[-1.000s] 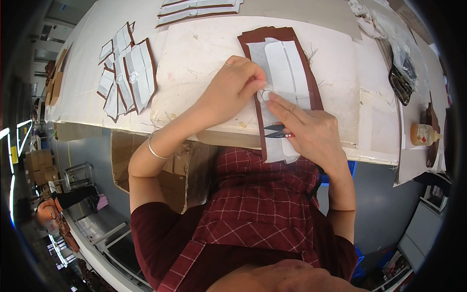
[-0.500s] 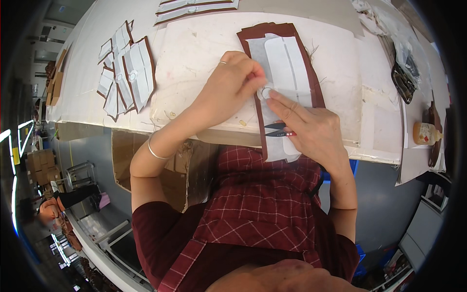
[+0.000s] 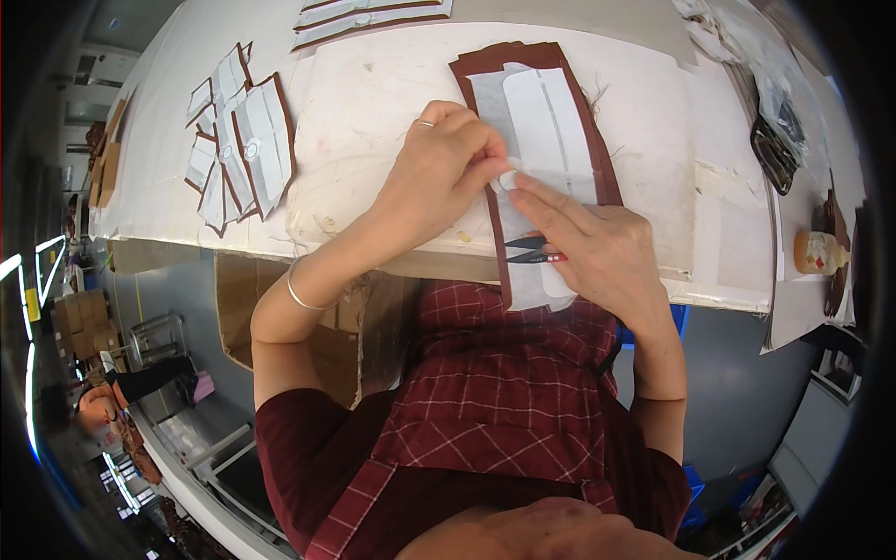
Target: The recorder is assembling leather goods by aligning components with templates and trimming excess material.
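On a pale board lies a stack of maroon pieces (image 3: 607,187), topped by white backing (image 3: 551,121) with a lengthwise grey line. At its left middle is a small white round piece (image 3: 506,183). My left hand (image 3: 439,173) is closed in a pinch right beside this round piece; what lies between its fingertips is too small to make out. My right hand (image 3: 597,257) holds small black thread snips (image 3: 525,245) in its curled fingers, blades pointing left, while its forefinger rests on the round piece.
Maroon-edged white pieces (image 3: 257,149) lie at the left, more (image 3: 369,17) at the back. The white table (image 3: 168,177) carries plastic film (image 3: 775,112) and a yellowish bottle (image 3: 817,252) at the right. A cardboard box (image 3: 238,308) stands below. A person (image 3: 140,387) is at far left.
Both hands and the stack sit slightly higher in the picture than a second ago. The pinched left fingertips and right forefinger have shifted slightly over the round piece.
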The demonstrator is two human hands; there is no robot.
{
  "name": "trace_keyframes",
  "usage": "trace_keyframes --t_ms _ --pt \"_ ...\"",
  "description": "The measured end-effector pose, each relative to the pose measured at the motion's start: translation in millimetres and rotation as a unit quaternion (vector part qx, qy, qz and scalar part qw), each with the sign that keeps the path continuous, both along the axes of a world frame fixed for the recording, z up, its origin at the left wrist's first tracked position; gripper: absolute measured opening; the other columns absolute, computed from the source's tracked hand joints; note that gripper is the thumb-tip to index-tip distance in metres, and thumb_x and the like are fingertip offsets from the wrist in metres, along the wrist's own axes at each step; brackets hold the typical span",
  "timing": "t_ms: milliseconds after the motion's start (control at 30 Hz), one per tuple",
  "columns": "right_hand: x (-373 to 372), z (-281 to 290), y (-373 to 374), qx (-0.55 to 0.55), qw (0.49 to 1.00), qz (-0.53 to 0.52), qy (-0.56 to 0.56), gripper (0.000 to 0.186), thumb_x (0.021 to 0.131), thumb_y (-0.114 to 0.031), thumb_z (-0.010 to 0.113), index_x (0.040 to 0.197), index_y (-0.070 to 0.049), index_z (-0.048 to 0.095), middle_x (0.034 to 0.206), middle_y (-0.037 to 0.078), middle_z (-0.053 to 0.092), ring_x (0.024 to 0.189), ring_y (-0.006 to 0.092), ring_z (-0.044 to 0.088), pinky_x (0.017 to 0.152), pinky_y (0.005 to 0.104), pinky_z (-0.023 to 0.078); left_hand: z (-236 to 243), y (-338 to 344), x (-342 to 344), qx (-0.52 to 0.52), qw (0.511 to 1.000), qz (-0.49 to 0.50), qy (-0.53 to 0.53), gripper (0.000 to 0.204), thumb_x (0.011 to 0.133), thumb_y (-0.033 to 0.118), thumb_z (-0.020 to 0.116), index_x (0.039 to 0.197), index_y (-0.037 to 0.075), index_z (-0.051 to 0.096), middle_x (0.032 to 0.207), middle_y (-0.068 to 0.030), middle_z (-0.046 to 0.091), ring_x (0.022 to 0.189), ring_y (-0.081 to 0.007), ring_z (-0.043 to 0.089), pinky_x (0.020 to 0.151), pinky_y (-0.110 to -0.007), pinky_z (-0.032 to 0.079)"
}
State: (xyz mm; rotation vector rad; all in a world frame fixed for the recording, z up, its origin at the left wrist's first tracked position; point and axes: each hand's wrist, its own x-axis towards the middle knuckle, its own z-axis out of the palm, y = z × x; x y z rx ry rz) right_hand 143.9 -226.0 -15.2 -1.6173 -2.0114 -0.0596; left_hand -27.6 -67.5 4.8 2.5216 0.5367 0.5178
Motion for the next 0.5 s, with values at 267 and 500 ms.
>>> trace_keyframes --t_ms 267,500 --pt "0 0 0 -0.002 1.0 0.003 -0.001 0.048 0.069 -0.009 0.073 0.116 -0.016 0.07 0.127 -0.005 0.068 0.052 0.0106 0.056 0.052 0.0236 0.05 4 10 -5 0.071 0.987 0.096 -0.107 0.013 0.086 0.014 0.072 0.09 0.005 0.063 0.081 -0.01 0.061 0.087 -0.0286 0.054 0.083 -0.04 0.044" --pt "-1 2 1 -0.006 1.0 0.007 0.005 0.047 0.07 -0.01 0.073 0.117 -0.017 0.07 0.126 -0.005 0.068 0.052 0.0112 0.056 0.052 0.0247 0.049 -2 16 -13 0.01 1.0 -0.015 -0.016 0.012 0.084 0.014 0.073 0.089 0.007 0.063 0.088 -0.0088 0.062 0.091 -0.0284 0.055 0.084 -0.038 0.043"
